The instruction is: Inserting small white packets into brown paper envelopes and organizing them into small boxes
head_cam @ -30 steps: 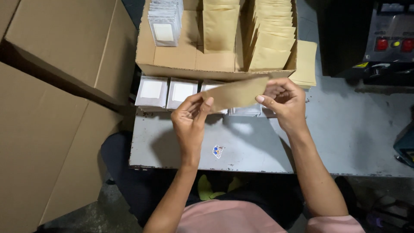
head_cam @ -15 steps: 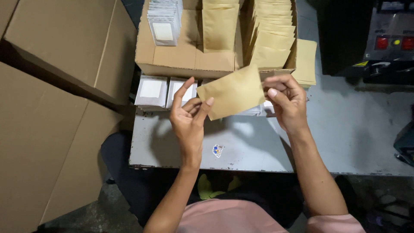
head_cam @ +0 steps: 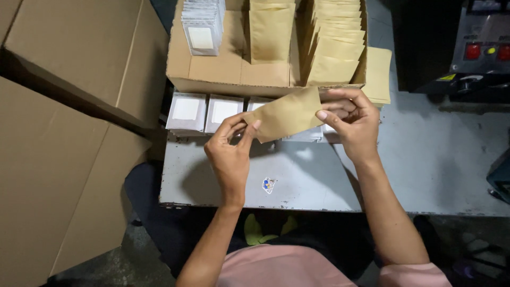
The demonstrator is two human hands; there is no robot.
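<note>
A flat brown paper pouch [head_cam: 289,114] is held between both hands above the grey table [head_cam: 425,165]. My left hand [head_cam: 229,154] pinches its lower left corner with thumb and fingers. My right hand [head_cam: 353,123] grips its right end, thumb on the face. The pouch is tilted, right end higher. Behind it lies a row of small white-faced packets [head_cam: 204,111] along the table's far edge.
An open cardboard box [head_cam: 234,72] at the back holds stacks of brown pouches [head_cam: 334,50] and a stack of white-labelled packets [head_cam: 202,24]. Large flat cardboard sheets [head_cam: 64,106] stand on the left. A dark machine with red buttons [head_cam: 478,48] sits at the right rear.
The pouch has turned from nearly edge-on to showing its broad face, and both hands have shifted their grip on its ends.
</note>
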